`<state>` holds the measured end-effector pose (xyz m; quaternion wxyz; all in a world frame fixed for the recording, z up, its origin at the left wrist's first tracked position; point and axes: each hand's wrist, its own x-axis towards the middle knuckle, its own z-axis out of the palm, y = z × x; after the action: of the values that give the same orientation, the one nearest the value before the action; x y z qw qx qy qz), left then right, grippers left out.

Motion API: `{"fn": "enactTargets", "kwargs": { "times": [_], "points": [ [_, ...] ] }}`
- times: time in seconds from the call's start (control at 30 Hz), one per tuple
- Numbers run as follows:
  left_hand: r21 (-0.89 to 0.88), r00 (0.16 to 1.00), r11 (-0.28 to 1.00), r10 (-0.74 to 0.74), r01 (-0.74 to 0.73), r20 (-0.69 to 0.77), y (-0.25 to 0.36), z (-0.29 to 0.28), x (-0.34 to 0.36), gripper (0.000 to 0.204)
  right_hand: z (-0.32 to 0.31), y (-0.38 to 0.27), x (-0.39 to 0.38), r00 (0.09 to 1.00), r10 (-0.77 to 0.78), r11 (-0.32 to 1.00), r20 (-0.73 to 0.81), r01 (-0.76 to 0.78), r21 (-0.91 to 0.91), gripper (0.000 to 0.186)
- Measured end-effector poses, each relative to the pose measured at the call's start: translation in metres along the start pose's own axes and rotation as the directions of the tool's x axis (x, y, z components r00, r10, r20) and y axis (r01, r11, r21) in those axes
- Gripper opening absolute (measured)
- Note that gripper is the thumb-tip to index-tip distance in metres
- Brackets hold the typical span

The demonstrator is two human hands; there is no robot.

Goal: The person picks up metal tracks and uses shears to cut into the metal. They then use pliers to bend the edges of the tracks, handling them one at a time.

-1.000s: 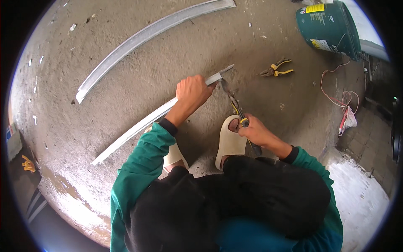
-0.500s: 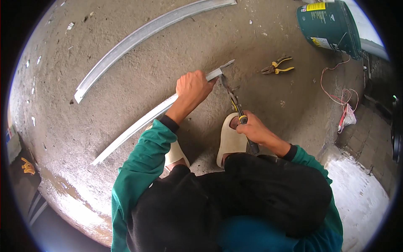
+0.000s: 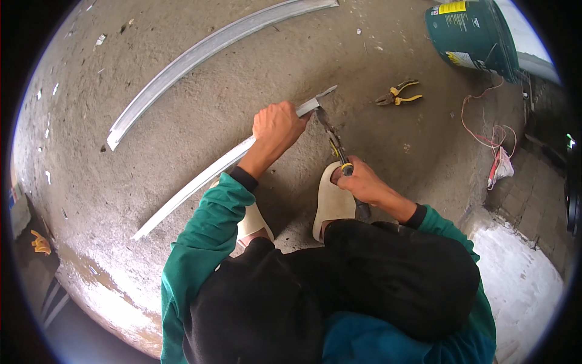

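My left hand point(image 3: 276, 126) is wrapped round a light metal channel strip point(image 3: 197, 188) near its far end. The strip slants from the lower left up to the middle of the view. Beyond my fingers, a bent flap of metal sticks out at its tip. My right hand point(image 3: 365, 183) grips the handles of tin snips point(image 3: 335, 144) with black and yellow grips. Their blades meet the strip's far end, just right of my left hand. Whether the blades are fully closed on the metal is too small to tell.
Pliers point(image 3: 398, 94) with yellow handles lie on the floor to the right. A longer metal channel point(image 3: 194, 64) lies at the far left. Beyond the pliers stands a green bucket point(image 3: 473, 37). A thin wire point(image 3: 479, 134) trails below it. My sandals point(image 3: 335, 209) flank the work.
The snips and my right hand have shifted very slightly left. My left hand keeps its grip on the strip. The whole view has moved a little.
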<state>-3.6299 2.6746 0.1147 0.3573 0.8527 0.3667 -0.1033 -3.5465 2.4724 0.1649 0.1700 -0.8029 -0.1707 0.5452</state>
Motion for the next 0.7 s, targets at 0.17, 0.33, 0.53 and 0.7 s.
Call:
{"fn": "enactTargets", "kwargs": {
  "times": [0.17,0.33,0.53,0.7],
  "points": [
    [0.018,1.000,1.000,-0.021,0.021,0.001,0.001,-0.007,-0.001,0.052,0.007,0.001,0.001,0.998,-0.045,0.998,-0.051,0.042,-0.055,0.038],
    [0.033,1.000,0.999,0.022,-0.022,-0.002,-0.005,0.001,-0.001,0.048,0.020,-0.006,-0.001,0.988,-0.017,0.995,-0.151,0.001,-0.102,0.044],
    [0.044,1.000,0.999,0.024,-0.024,-0.018,-0.001,-0.006,-0.004,0.041,0.014,-0.011,0.008,0.993,0.021,0.994,-0.116,-0.034,-0.106,0.043],
    [0.092,0.994,0.993,0.087,-0.080,-0.073,0.000,-0.002,-0.005,0.036,0.011,-0.001,0.015,0.975,-0.034,0.995,-0.220,0.012,-0.100,0.043]
  ]
}}
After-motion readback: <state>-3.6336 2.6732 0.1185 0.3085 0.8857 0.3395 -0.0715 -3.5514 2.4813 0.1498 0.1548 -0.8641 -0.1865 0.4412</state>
